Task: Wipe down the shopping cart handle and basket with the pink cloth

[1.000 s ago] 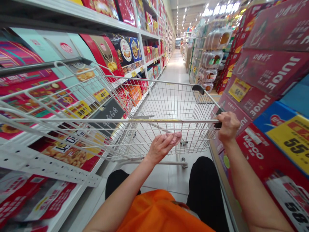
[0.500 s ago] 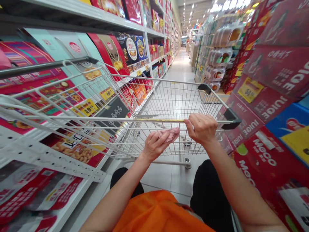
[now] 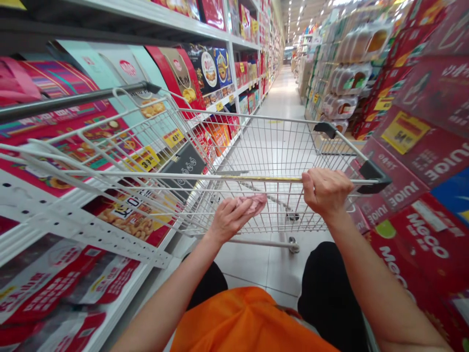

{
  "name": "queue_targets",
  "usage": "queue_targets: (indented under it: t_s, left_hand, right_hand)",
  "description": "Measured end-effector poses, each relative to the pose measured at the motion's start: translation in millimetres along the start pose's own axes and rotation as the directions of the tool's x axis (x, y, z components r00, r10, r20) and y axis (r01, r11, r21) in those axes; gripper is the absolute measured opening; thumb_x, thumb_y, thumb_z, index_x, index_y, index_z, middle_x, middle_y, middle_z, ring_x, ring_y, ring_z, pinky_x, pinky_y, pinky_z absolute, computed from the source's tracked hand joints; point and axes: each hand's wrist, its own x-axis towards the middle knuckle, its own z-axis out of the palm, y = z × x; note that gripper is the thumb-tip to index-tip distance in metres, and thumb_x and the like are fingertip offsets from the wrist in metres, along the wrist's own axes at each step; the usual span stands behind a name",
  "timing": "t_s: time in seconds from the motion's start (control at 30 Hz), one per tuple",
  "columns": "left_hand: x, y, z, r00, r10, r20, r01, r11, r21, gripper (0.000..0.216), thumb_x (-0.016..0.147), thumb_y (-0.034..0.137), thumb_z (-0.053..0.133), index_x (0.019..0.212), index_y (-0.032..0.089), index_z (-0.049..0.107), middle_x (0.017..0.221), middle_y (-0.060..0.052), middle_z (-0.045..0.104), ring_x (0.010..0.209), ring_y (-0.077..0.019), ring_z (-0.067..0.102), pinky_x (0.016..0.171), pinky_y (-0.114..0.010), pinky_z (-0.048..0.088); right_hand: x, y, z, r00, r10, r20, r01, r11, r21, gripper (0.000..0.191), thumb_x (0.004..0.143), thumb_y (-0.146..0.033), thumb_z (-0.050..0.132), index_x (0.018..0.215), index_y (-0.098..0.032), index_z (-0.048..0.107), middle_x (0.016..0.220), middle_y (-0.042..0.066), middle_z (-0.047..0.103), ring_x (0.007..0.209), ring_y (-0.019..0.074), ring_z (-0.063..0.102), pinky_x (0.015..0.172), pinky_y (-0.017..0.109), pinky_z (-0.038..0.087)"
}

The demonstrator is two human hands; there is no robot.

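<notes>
A wire shopping cart (image 3: 234, 221) stands turned sideways across the aisle in front of me, its basket holding nothing I can see. My right hand (image 3: 326, 192) is wrapped round the cart's near top rail, close to the black corner piece (image 3: 375, 177). A crumpled pink cloth (image 3: 254, 204) is in my left hand (image 3: 229, 220), fingers pressed over it. That hand is just below the rail, against or close to the wire side; I cannot tell if it touches. A yellowish strip (image 3: 262, 179) runs along the rail between the hands.
On the left, shelves (image 3: 146, 252) hold boxed snacks and bagged goods, close against the cart. Stacked red juice cartons (image 3: 436, 244) rise on the right, near the cart's corner. Farther along, bottled packs (image 3: 351, 78) line the aisle floor (image 3: 284, 98).
My right hand has shifted right in view with the cart rail, still gripping it. The left hand with the cloth has moved slightly left, away from the right hand. The shelves have shifted right in view.
</notes>
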Motion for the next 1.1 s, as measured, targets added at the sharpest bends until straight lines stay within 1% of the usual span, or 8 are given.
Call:
queue_targets:
  t_s: [0.13, 0.3, 0.5, 0.7, 0.83, 0.93, 1.03, 1.1]
  left_hand:
    - [-12, 17, 17, 0.998, 0.062, 0.019, -0.061, 0.997, -0.049, 0.022, 0.093, 0.011, 0.063, 0.113, 0.021, 0.063, 0.115, -0.003, 0.071, 0.086, -0.0142, 0.057, 0.080, -0.031, 0.048]
    - [-5, -2, 6, 0.982, 0.186, 0.043, -0.185, 0.982, -0.035, 0.030, 0.092, 0.009, 0.063, 0.119, 0.020, 0.062, 0.117, -0.003, 0.070, 0.093, -0.0149, 0.058, 0.083, -0.031, 0.048]
    - [-5, -10, -3, 1.000, 0.024, 0.002, -0.024, 0.998, 0.053, 0.034, 0.093, 0.013, 0.062, 0.125, 0.026, 0.060, 0.123, -0.002, 0.070, 0.098, -0.0166, 0.059, 0.093, -0.035, 0.050]
    - [-20, -3, 6, 0.965, 0.246, 0.093, -0.247, 0.969, -0.009, 0.026, 0.096, 0.019, 0.061, 0.121, 0.023, 0.061, 0.121, 0.000, 0.066, 0.093, -0.0111, 0.058, 0.082, -0.029, 0.049]
    - [-16, -26, -10, 0.966, 0.243, 0.086, -0.245, 0.970, 0.004, 0.033, 0.092, 0.013, 0.065, 0.122, 0.022, 0.061, 0.123, -0.002, 0.066, 0.099, -0.0133, 0.058, 0.087, -0.030, 0.050]
    - [-11, -42, -21, 0.985, 0.155, 0.071, -0.158, 0.987, 0.036, 0.047, 0.088, 0.012, 0.069, 0.131, 0.028, 0.058, 0.129, -0.002, 0.067, 0.106, -0.0163, 0.058, 0.094, -0.034, 0.050]
    - [-16, -42, -16, 0.999, 0.037, -0.012, -0.036, 0.998, 0.052, 0.051, 0.087, 0.014, 0.072, 0.132, 0.032, 0.058, 0.126, -0.001, 0.069, 0.101, -0.0170, 0.059, 0.094, -0.036, 0.051]
    - [-22, -35, -9, 0.998, 0.039, -0.052, -0.038, 0.999, 0.012, 0.043, 0.088, 0.014, 0.072, 0.126, 0.029, 0.061, 0.120, 0.000, 0.070, 0.097, -0.0158, 0.058, 0.091, -0.034, 0.051]
  right_hand:
    - [0, 1, 0, 1.000, -0.011, 0.004, 0.011, 1.000, 0.014, 0.042, 0.102, -0.034, 0.039, 0.062, -0.020, 0.047, 0.057, -0.001, 0.048, 0.058, 0.0131, 0.036, 0.065, 0.031, 0.022]
    - [1, 2, 0, 0.999, -0.043, -0.032, 0.043, 0.999, -0.009, 0.041, 0.101, -0.032, 0.039, 0.062, -0.021, 0.046, 0.057, -0.002, 0.047, 0.058, 0.0129, 0.036, 0.064, 0.031, 0.022]
    - [-1, 0, 0, 1.000, -0.023, -0.008, 0.023, 0.999, -0.026, 0.042, 0.101, -0.032, 0.039, 0.062, -0.021, 0.045, 0.057, -0.001, 0.047, 0.058, 0.0133, 0.036, 0.064, 0.032, 0.022]
    - [-2, 1, 1, 1.000, 0.002, 0.008, -0.002, 1.000, 0.009, 0.042, 0.101, -0.034, 0.039, 0.062, -0.021, 0.043, 0.057, -0.001, 0.045, 0.058, 0.0131, 0.034, 0.064, 0.032, 0.021]
    - [-3, 2, 2, 1.000, -0.015, -0.013, 0.015, 1.000, 0.018, 0.039, 0.100, -0.031, 0.042, 0.062, -0.020, 0.045, 0.057, -0.001, 0.047, 0.058, 0.0130, 0.036, 0.064, 0.032, 0.021]
    - [-3, 2, 2, 1.000, -0.022, -0.021, 0.021, 0.999, -0.025, 0.039, 0.099, -0.030, 0.041, 0.062, -0.021, 0.045, 0.057, 0.000, 0.047, 0.059, 0.0133, 0.037, 0.064, 0.032, 0.022]
    - [-4, 2, 2, 1.000, -0.022, -0.017, 0.021, 0.999, -0.042, 0.039, 0.099, -0.030, 0.041, 0.062, -0.021, 0.045, 0.056, 0.000, 0.047, 0.059, 0.0135, 0.037, 0.063, 0.033, 0.022]
    - [-4, 2, 2, 1.000, -0.012, -0.005, 0.012, 0.999, -0.034, 0.039, 0.099, -0.030, 0.041, 0.061, -0.021, 0.045, 0.056, 0.000, 0.047, 0.059, 0.0136, 0.037, 0.064, 0.033, 0.022]
